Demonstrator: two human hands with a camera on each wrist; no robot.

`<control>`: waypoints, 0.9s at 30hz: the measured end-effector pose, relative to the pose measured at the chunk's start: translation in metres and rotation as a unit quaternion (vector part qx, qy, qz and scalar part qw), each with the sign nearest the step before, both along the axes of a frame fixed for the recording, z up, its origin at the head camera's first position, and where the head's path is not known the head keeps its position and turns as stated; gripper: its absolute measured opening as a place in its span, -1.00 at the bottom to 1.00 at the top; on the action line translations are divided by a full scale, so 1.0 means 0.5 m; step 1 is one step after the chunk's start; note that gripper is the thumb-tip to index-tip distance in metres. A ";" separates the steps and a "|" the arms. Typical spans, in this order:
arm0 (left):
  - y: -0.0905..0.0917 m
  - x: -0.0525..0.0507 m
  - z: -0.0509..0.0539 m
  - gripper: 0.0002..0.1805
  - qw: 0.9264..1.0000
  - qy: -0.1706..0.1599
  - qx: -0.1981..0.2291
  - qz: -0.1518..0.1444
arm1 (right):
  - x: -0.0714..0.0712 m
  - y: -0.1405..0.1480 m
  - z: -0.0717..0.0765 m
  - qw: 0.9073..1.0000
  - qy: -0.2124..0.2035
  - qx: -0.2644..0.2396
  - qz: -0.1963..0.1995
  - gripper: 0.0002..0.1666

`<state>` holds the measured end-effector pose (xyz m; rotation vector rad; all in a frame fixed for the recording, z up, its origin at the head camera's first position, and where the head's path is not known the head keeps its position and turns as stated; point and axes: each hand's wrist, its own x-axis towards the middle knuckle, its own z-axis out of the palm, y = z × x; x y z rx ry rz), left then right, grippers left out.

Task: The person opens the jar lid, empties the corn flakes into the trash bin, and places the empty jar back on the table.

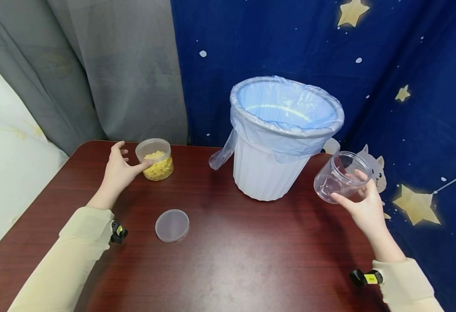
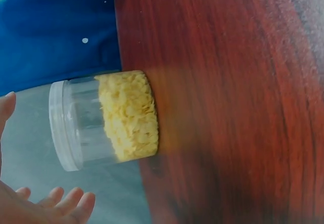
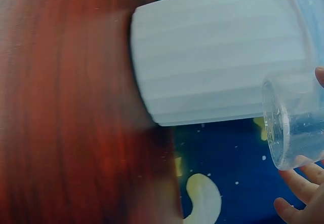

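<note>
Two cream sleeves (image 1: 72, 255): stretched forward over the desk (image 1: 228, 264), a small dark device (image 1: 119, 232) seen at each cuff.
Left hand (image 1: 120, 171): poised right beside the flake jar (image 1: 164, 169); fingers (image 2: 73, 199) spread wide, the thumb seen across the jar's side from the head view; whether the plastic is touched cannot be told.
Flake jar: stood upright near the desk's back edge, left of the bin (image 1: 266, 173), its lower part filled with yellow flakes (image 2: 131, 115).
Right hand (image 1: 366, 206): up in the air, and the clear jar (image 1: 327, 178) is held between thumb and fingers!
Clear jar: tilted, its mouth turned up and rightward, just right of the bin.
Bin: white, ribbed, stood on the desk between both jars, lined with a bluish bag (image 1: 286, 131) that is folded over the rim.
Round lid (image 1: 172, 226): laid flat on the desk, in front of the flake jar.
Backdrop: formed by a grey curtain (image 1: 134, 65) and a blue, star-printed one (image 1: 251, 34).
</note>
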<state>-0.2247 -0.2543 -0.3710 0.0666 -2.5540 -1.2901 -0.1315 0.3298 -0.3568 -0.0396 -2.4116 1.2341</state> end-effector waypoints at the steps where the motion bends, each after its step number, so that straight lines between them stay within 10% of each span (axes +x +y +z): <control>1: 0.001 -0.001 -0.003 0.17 1.000 -0.001 0.002 -0.001 | 0.001 0.000 -0.006 1.000 0.001 0.003 0.004 -0.04; 27: 0.010 -0.028 -0.064 0.28 0.999 -0.022 0.032 -0.018 | 0.035 0.002 -0.123 0.996 -0.072 -0.014 0.051 0.03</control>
